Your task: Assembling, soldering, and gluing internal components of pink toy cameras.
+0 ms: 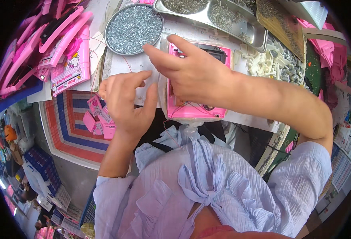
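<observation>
A pink plastic case [193,112] with thin wires and dark parts inside lies on the worktable, on clear plastic wrap. Over its upper left part reaches my right hand [191,69], fingers stretched out and apart, with nothing visible in them. The fingertips point toward a round metal tray [106,38] full of small silvery screws [133,30]. My left hand [123,99] hovers left of the case, its fingers bent and the thumb held away from them. No object shows between them. My right hand and forearm hide much of the case.
A metal compartment tray [259,43] of small metal parts stands at the far side. White plastic pieces [267,61] are heaped at right beside a brown board [281,24]. Pink printed panels [70,67] pile up at left. Below them, a striped lined bin [70,139] holds small pink pieces [97,115].
</observation>
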The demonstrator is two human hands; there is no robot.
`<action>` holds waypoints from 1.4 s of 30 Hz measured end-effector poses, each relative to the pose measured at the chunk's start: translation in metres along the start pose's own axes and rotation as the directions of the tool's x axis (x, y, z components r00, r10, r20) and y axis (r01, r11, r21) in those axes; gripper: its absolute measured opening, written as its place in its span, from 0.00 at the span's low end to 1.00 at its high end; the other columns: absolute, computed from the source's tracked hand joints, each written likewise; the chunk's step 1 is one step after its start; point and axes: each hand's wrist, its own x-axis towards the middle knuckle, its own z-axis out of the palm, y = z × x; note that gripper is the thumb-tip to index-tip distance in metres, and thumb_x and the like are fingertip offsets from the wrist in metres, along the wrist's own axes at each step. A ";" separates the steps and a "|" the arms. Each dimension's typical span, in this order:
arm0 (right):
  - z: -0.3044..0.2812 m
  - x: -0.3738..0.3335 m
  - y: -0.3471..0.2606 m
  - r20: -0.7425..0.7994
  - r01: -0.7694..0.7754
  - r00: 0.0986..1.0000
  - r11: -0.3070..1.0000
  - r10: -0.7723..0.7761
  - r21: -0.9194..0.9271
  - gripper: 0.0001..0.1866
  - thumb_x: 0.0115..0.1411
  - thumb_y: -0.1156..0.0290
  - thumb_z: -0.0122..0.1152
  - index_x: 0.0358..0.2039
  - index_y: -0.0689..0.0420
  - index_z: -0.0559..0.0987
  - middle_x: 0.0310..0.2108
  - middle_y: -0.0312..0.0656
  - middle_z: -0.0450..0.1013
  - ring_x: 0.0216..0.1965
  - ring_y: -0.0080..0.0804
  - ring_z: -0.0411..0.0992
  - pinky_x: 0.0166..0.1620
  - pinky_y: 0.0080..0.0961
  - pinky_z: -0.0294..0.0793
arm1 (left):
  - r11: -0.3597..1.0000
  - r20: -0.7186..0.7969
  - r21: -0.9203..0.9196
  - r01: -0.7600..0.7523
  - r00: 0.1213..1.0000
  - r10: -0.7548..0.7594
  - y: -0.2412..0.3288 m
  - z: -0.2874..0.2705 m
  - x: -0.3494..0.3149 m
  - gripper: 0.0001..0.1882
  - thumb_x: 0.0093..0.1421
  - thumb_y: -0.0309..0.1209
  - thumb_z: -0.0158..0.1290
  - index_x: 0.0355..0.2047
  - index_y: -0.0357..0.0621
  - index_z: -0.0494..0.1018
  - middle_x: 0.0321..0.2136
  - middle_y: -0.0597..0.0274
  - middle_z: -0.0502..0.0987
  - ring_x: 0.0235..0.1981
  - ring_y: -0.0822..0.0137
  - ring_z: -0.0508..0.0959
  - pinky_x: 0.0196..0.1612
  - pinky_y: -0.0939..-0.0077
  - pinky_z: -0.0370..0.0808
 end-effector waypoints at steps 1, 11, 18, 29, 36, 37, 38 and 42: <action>0.000 0.003 0.002 0.018 0.024 1.000 1.000 -0.024 0.005 0.11 0.43 0.58 0.64 0.24 0.48 0.88 0.53 0.36 0.76 0.70 0.43 0.56 0.67 0.49 0.61 | 1.000 -0.010 0.003 0.009 1.000 -0.009 0.002 -0.003 0.000 0.15 0.52 0.23 0.64 0.41 0.45 0.80 0.30 0.64 0.77 0.32 0.65 0.74 0.46 0.67 0.63; 0.021 -0.041 0.020 -0.370 -0.210 0.838 0.863 0.401 0.460 0.09 0.37 0.72 0.68 0.23 0.57 0.81 0.52 0.39 0.75 0.65 0.49 0.63 0.62 0.43 0.70 | 0.946 0.101 -0.304 0.111 0.991 -0.084 0.015 0.012 0.000 0.13 0.56 0.15 0.59 0.42 0.38 0.78 0.37 0.58 0.78 0.27 0.71 0.74 0.29 0.79 0.70; 0.036 -0.072 -0.001 -0.417 -0.322 0.565 0.656 0.712 0.683 0.08 0.41 0.74 0.69 0.26 0.55 0.80 0.55 0.42 0.75 0.63 0.55 0.63 0.61 0.48 0.68 | 0.905 0.264 -0.418 0.077 0.964 0.040 0.035 0.054 0.033 0.15 0.58 0.19 0.59 0.46 0.38 0.76 0.41 0.51 0.79 0.32 0.59 0.82 0.34 0.69 0.80; 0.048 -0.097 -0.017 -0.240 -0.264 0.369 0.349 0.898 0.899 0.05 0.49 0.73 0.71 0.28 0.55 0.83 0.57 0.40 0.75 0.61 0.44 0.64 0.60 0.40 0.67 | 0.685 0.558 -0.547 0.481 0.820 -0.130 0.046 0.072 0.059 0.05 0.62 0.21 0.59 0.38 0.33 0.79 0.28 0.58 0.80 0.22 0.74 0.82 0.20 0.80 0.79; 0.047 -0.096 -0.023 -0.158 -0.245 0.348 0.253 0.924 0.936 0.07 0.50 0.77 0.73 0.31 0.56 0.84 0.58 0.42 0.74 0.65 0.44 0.62 0.64 0.42 0.65 | 0.662 0.588 -0.538 0.523 0.795 -0.150 0.048 0.067 0.063 0.05 0.63 0.21 0.59 0.39 0.33 0.79 0.29 0.61 0.78 0.21 0.74 0.81 0.21 0.81 0.78; 0.047 -0.096 -0.022 -0.170 -0.273 0.360 0.278 0.917 0.921 0.07 0.50 0.76 0.73 0.31 0.56 0.85 0.58 0.43 0.74 0.65 0.45 0.62 0.64 0.42 0.65 | 0.680 0.572 -0.546 0.490 0.811 -0.125 0.047 0.068 0.063 0.05 0.63 0.22 0.59 0.38 0.34 0.79 0.29 0.61 0.78 0.21 0.74 0.81 0.21 0.80 0.78; 0.046 -0.098 -0.021 -0.181 -0.302 0.370 0.303 0.911 0.904 0.07 0.50 0.75 0.73 0.32 0.55 0.85 0.58 0.43 0.75 0.65 0.45 0.62 0.64 0.42 0.65 | 0.714 0.554 -0.538 0.448 0.826 -0.102 0.047 0.068 0.063 0.04 0.63 0.22 0.58 0.38 0.34 0.79 0.28 0.61 0.78 0.21 0.74 0.81 0.21 0.80 0.77; 0.041 -0.105 -0.023 -0.287 -0.398 0.414 0.455 0.864 0.797 0.09 0.50 0.72 0.74 0.33 0.53 0.86 0.59 0.43 0.75 0.65 0.47 0.61 0.64 0.44 0.65 | 0.832 0.506 -0.476 0.284 0.862 -0.005 0.050 0.067 0.065 0.04 0.62 0.21 0.59 0.37 0.34 0.79 0.27 0.60 0.76 0.20 0.71 0.80 0.22 0.78 0.76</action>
